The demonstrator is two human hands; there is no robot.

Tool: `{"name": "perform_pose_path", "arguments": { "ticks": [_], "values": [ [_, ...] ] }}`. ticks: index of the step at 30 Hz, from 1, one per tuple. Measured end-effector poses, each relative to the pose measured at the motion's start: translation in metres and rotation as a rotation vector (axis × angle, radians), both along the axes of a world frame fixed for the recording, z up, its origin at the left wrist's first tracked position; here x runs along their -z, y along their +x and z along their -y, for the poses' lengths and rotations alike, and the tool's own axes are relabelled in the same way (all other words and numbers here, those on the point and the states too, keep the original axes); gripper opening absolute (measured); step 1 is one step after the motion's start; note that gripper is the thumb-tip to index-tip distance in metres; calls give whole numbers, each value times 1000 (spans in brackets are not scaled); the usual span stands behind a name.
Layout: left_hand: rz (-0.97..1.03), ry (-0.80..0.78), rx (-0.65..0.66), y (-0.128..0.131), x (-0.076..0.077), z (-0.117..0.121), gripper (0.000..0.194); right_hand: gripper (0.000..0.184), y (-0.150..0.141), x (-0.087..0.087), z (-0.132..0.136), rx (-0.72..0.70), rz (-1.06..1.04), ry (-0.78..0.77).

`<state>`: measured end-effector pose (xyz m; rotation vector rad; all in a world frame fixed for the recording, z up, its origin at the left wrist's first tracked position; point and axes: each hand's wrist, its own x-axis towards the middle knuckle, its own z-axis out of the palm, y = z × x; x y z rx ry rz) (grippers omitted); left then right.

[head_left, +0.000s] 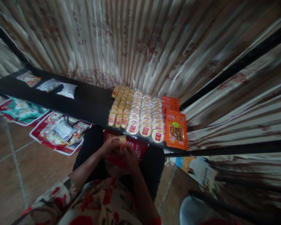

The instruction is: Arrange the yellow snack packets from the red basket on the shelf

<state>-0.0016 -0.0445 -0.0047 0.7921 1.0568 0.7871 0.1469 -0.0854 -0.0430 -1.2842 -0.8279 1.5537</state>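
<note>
A small yellow wrapped snack (122, 139) is between my two hands, over the red bag (137, 149) at my lap. The fingers of my left hand (111, 145) are closed at the snack's left side. My right hand (131, 158) pinches it from the lower right. Just beyond, on the black shelf (91, 101), stand rows of similar yellow wrapped snacks (119, 109). To their right are rows of round white wrapped crackers (145, 128), then orange snack packets (176, 129) at the right end.
Three small packets (67, 90) lie toward the shelf's left end. Below it, on the tiled floor (9, 175), are red-edged bags of green packets (23, 111) and mixed packets (63, 131). Black frame bars and a striped curtain (121, 40) surround the shelf. A pale rounded object (192, 209) sits lower right.
</note>
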Motion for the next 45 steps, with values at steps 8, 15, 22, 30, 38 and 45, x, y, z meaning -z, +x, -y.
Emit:
{"name": "perform_pose_path", "arguments": {
  "ticks": [8, 15, 22, 30, 38, 45],
  "values": [
    [-63, 37, -93, -2, -3, -2, 39, 35, -8, -18, -4, -30, 224, 127],
    [-31, 71, -143, -2, -10, -5, 38, 37, -6, -14, -9, -36, 395, 151],
    [-34, 69, -172, -8, -6, -11, 40, 33, -13, -12, -15, 19, 371, 128],
    [-139, 85, -252, -14, -15, -20, 36, 32, -24, -39, -31, -29, 380, 171],
    [-206, 98, -243, -5, -7, -20, 33, 30, -25, -35, -23, 71, 422, 162],
    [-280, 123, -249, 6, -6, -17, 28, 32, -13, -19, -18, 127, 480, 131]
  ]
}}
